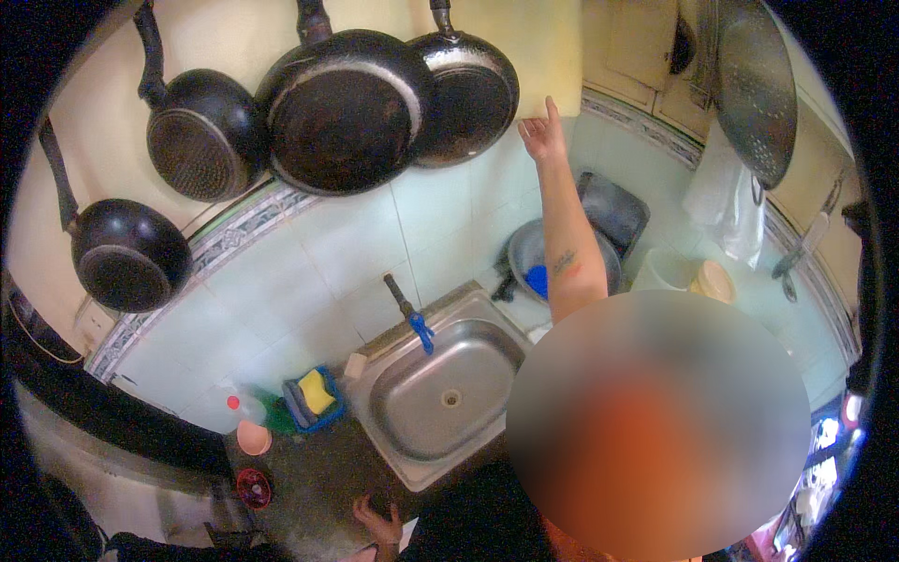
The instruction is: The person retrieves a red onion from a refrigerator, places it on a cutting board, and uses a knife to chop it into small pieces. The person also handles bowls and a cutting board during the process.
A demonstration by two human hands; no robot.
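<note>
My right hand (544,137) is raised at the lower edge of a pale yellow panel (551,56), with its fingers apart and nothing visible in it. Whether it touches the panel is unclear. At the bottom, my left hand (379,521) is held with spread, bent fingers over or beside the dark countertop (323,467), holding nothing visible. Between them lies a stainless steel sink (421,414) with a blue-handled tap (421,330). Left of the sink, a blue container (326,421) holds a yellow sponge (316,392). A large blurred oval hides the lower right.
Black pans, including a large frying pan (344,126) and a small saucepan (130,253), hang on the wall. A metal basin (523,242) with something blue is behind my right forearm, near a dark tray (618,211). A perforated metal utensil (758,91) and white cloth (727,204) hang at right.
</note>
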